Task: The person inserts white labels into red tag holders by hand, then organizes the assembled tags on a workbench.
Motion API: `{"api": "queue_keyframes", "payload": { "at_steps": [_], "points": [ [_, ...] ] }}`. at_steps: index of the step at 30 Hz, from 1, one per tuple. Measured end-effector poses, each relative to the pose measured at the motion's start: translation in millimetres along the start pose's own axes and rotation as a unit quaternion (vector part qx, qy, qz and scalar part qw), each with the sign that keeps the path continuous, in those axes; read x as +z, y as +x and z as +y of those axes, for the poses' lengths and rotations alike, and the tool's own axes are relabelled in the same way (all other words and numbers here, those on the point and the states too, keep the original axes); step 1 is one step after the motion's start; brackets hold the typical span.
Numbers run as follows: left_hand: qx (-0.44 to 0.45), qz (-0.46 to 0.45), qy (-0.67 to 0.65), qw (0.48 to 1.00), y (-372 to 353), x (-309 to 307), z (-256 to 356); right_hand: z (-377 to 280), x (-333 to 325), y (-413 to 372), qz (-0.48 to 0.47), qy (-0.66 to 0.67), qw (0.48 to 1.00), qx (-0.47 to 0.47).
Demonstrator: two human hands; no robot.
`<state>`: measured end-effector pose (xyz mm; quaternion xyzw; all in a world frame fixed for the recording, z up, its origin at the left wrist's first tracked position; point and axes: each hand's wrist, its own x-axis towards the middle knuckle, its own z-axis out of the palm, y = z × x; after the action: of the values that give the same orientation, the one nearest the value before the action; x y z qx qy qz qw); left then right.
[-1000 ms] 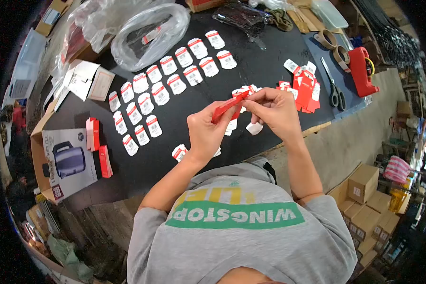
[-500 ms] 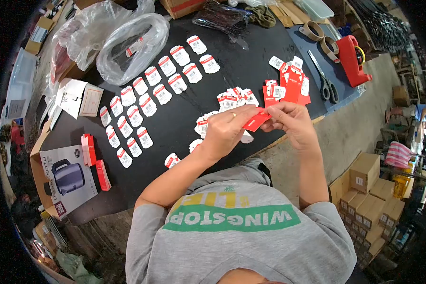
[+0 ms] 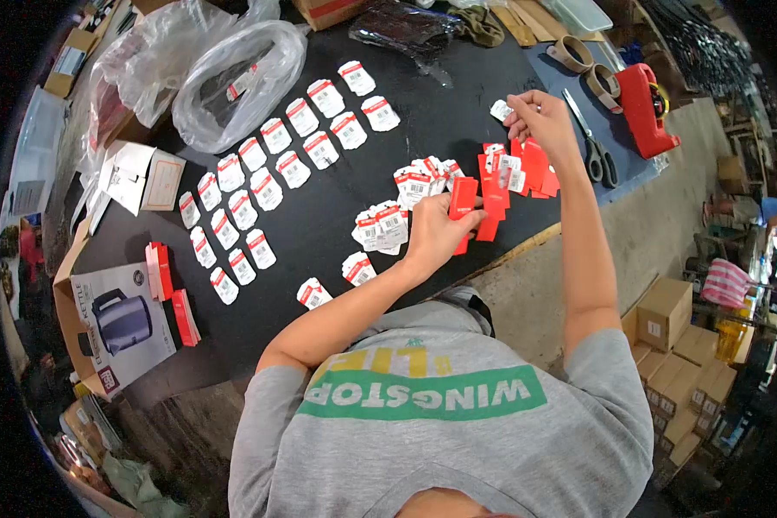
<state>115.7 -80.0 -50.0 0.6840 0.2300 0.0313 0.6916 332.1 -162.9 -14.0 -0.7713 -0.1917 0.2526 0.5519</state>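
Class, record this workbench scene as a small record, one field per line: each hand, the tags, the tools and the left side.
Left hand: holding red cards
Right hand: at a white tag, grip unclear
Laid-out tags: white with red bands, in slanting rows
Piled tags: overlapping, near left hand
Tools: scissors, tape rolls, red dispenser
Left side: kettle box, red stacks

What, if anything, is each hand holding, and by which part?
The left hand pinches red cards near mid-length. The right hand is at the edge of a white tag; whether it grips that cannot be told.
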Motion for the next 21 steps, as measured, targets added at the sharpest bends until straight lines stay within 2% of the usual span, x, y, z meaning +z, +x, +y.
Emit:
{"api": "queue_keyframes", "payload": {
  "at_steps": [2, 3, 5, 7, 8, 9, 11, 13, 15, 16, 17, 19, 21],
  "points": [
    [-0.071, -0.039, -0.153, 0.985, -4.8, 0.0, -10.3, 5.9, 3.9, 9.5, 0.004, -0.010, 1.000, -0.004],
    [-0.077, -0.023, -0.153, 0.985, -11.3, -3.2, -9.2, 9.8, 9.6, 13.9, 0.011, -0.021, 1.000, -0.009],
    [-0.160, -0.074, -0.324, 0.930, -25.3, -13.0, -5.7, 14.4, 20.0, 17.8, 0.078, -0.112, 0.987, -0.080],
    [-0.181, -0.112, -0.411, 0.887, -41.5, -26.9, -3.3, -1.0, 41.1, 7.2, 0.083, -0.179, 0.973, -0.119],
    [-0.198, -0.114, -0.430, 0.873, -50.1, -33.7, 0.0, -1.8, 53.4, 4.0, 0.048, -0.197, 0.970, -0.133],
    [-0.216, -0.119, -0.449, 0.859, -58.2, -40.9, 5.1, -3.9, 73.3, -3.9, 0.034, -0.208, 0.953, -0.215],
    [-0.209, -0.140, -0.434, 0.865, -72.5, -55.0, 9.5, -14.3, 105.7, -21.3, -0.100, -0.194, 0.950, -0.222],
    [-0.202, -0.168, -0.418, 0.869, -85.0, -67.1, 13.2, -15.6, 136.8, -31.7, -0.175, -0.189, 0.944, -0.204],
    [-0.225, -0.165, -0.401, 0.872, -95.0, -78.3, 16.5, -11.2, 167.0, -36.8, -0.184, -0.184, 0.947, -0.189],
    [-0.224, -0.166, -0.401, 0.873, -99.1, -82.7, 16.9, -11.6, 179.2, -39.1, -0.181, -0.195, 0.940, -0.213],
    [-0.210, -0.142, -0.403, 0.879, -103.3, -86.8, 16.8, -13.3, 190.4, -40.9, -0.198, -0.195, 0.943, -0.185],
    [-0.195, -0.117, -0.406, 0.885, -112.7, -95.9, 15.9, -6.4, 211.1, -41.7, -0.185, -0.200, 0.940, -0.206],
    [-0.172, -0.066, -0.403, 0.897, -118.6, -103.3, 15.5, -1.9, 228.6, -42.1, -0.124, -0.271, 0.927, -0.226]
  ]
}}
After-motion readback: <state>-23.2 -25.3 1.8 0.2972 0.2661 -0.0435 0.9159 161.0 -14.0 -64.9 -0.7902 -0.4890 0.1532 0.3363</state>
